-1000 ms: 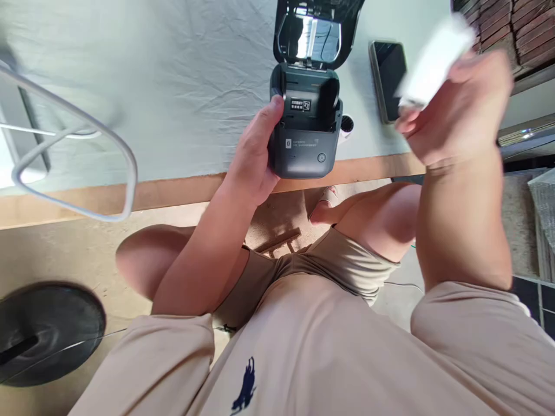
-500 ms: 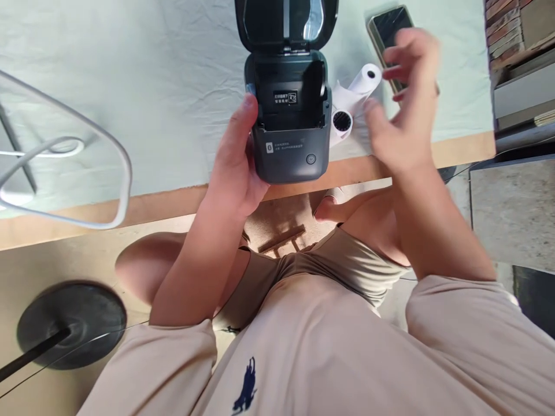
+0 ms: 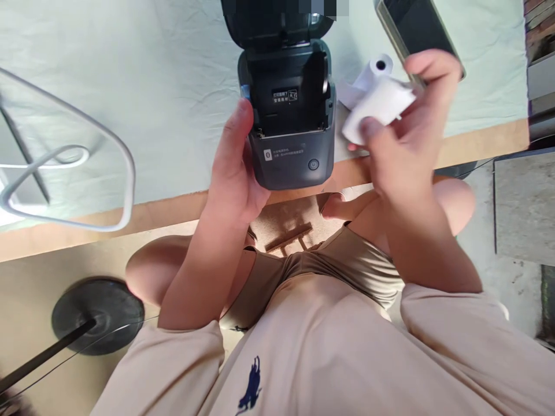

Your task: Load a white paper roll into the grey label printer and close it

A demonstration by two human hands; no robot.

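A dark label printer (image 3: pixel 288 156) with its lid (image 3: pixel 277 26) swung up is gripped by my left hand (image 3: pixel 238 156), thumb on its left side. Its roll compartment shows a small printed label and no roll inside. To the right, my right hand (image 3: pixel 411 127) pinches a white paper roll (image 3: pixel 381 107), slightly blurred, above the table edge. Another white paper roll (image 3: pixel 375 72) lies just behind it on the cloth, partly covered by the held one.
A phone (image 3: pixel 420 34) lies beyond my right hand on the pale cloth (image 3: pixel 173 86). At the left, a thick white cable (image 3: pixel 117 133) loops over the table edge. A round black stand base (image 3: pixel 97 315) is on the floor at lower left.
My right hand, apart from the rolls before, has closed on the nearer paper roll and lifted it. My left hand still holds the printer with its lid up.
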